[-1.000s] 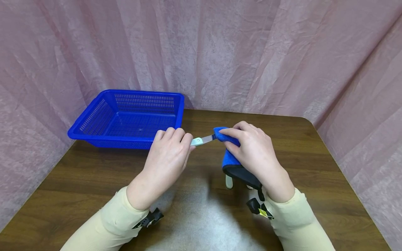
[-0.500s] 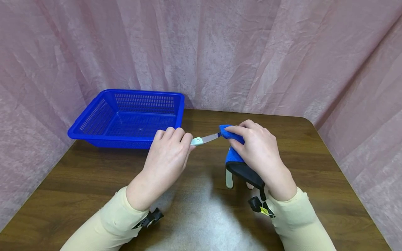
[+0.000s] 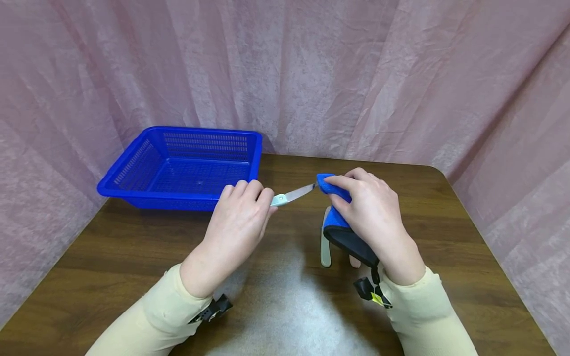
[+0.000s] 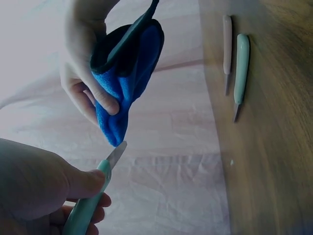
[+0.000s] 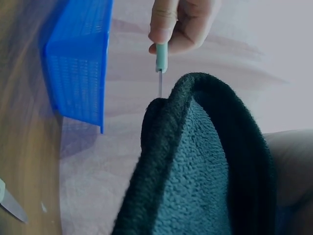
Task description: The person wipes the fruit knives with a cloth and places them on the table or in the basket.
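Shifted frame-right, the right hand (image 3: 368, 212) pinches blue, black-edged cloth (image 3: 337, 218) at the tip of the mint-handled knife (image 3: 289, 196) the left hand (image 3: 238, 220) grips.

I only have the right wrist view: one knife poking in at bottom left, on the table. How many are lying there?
Observer: Two in sight on the table: a green-handled knife and a pink-handled knife.
Operator: The held knife runs behind the cloth for me. Is its tip covered?
Observer: No, the left wrist view shows the tip bare at the cloth's end; touching or apart, I can't tell.
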`<state>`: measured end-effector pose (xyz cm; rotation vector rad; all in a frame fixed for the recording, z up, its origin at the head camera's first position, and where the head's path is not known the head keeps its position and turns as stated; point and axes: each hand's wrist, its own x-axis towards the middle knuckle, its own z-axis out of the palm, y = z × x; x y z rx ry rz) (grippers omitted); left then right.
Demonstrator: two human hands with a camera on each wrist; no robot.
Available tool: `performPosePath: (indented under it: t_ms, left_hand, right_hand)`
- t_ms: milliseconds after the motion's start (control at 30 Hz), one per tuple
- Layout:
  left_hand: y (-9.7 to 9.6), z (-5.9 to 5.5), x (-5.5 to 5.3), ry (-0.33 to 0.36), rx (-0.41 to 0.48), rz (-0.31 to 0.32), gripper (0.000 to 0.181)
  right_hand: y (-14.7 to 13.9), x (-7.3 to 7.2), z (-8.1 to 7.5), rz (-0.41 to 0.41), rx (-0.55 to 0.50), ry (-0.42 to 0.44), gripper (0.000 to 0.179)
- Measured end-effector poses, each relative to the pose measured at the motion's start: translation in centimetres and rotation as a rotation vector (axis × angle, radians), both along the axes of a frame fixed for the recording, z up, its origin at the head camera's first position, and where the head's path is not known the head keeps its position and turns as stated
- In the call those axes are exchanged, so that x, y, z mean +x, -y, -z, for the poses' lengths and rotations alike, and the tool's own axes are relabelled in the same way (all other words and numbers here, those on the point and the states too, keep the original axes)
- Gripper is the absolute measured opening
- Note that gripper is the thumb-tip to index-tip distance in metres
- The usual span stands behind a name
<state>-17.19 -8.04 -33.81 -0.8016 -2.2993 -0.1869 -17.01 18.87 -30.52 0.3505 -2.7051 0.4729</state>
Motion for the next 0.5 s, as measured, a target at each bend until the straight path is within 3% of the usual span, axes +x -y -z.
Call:
performPosePath:
  t_ms: [300, 500]
  left_hand:
    - [0.5, 0.2, -0.6, 0.073, 0.026, -0.029, 0.026]
    - [1.1, 0.2, -1.3, 0.053, 0.015, -0.036, 0.027]
  right_hand:
    - [0.5, 0.0, 0.1, -0.036, -0.015, -0.015, 0.033]
    - [0.8, 0.2, 0.4, -0.059, -0.004, -0.009, 0.034]
